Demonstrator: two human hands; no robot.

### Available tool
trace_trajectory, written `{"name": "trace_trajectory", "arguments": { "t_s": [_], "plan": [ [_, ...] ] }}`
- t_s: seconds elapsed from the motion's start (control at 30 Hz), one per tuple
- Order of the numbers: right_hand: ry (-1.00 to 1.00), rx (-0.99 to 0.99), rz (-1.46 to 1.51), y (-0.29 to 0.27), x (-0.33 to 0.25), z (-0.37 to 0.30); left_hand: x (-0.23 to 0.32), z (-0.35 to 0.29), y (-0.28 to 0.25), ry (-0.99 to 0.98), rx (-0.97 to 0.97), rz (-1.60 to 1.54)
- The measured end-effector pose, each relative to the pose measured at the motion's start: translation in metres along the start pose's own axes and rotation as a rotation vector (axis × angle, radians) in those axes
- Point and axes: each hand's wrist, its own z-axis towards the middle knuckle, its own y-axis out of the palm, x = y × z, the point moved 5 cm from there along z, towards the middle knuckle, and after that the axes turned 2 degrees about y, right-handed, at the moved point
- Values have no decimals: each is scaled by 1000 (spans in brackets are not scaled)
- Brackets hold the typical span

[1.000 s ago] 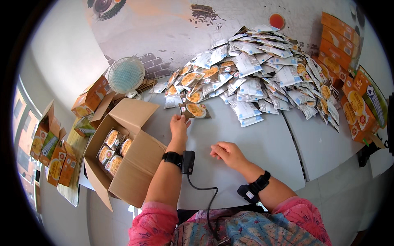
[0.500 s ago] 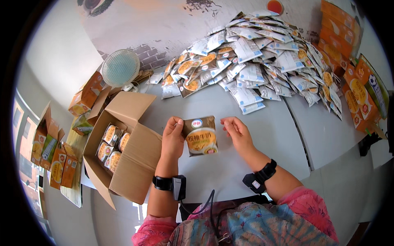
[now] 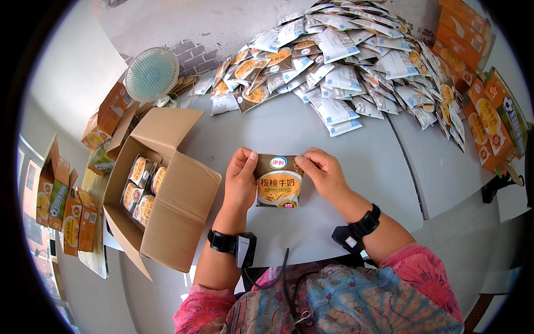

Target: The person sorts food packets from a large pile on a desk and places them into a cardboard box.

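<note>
Between my hands hangs a brown and orange drink-powder pouch [image 3: 279, 186], its printed front turned up toward me. My left hand [image 3: 241, 175] pinches its upper left corner between thumb and fingers. The upper right corner is gripped by the thumb and fingers of my right hand [image 3: 324, 173]. Left of my hands stands an open cardboard box [image 3: 181, 214] with its flaps folded out. Several similar pouches [image 3: 146, 209] stand packed inside it; the near flap hides part of the inside.
A large heap of pouches [image 3: 336, 78] covers the back of the grey table [image 3: 361, 161]. Behind the box stands a small fan [image 3: 152, 74]. Orange cartons [image 3: 72, 222] are at the far left, and more cartons [image 3: 484, 125] rise at the right.
My right hand has moved in to the left and taken hold of the pouch's upper right corner. My left hand keeps its grip. The whole view has shifted slightly.
</note>
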Motion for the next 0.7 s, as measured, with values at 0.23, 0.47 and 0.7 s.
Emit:
{"name": "trace_trajectory", "arguments": {
  "t_s": [0.23,0.47,0.7],
  "plan": [
    [27,21,34,0,-1,-2,0,-1,0,-22,6,34],
    [85,81,162,-5,10,1,-16,-4,5,-271,-81,117],
    [157,154,166,-12,17,4,-33,-13,19,-421,-194,182]
  ]
}}
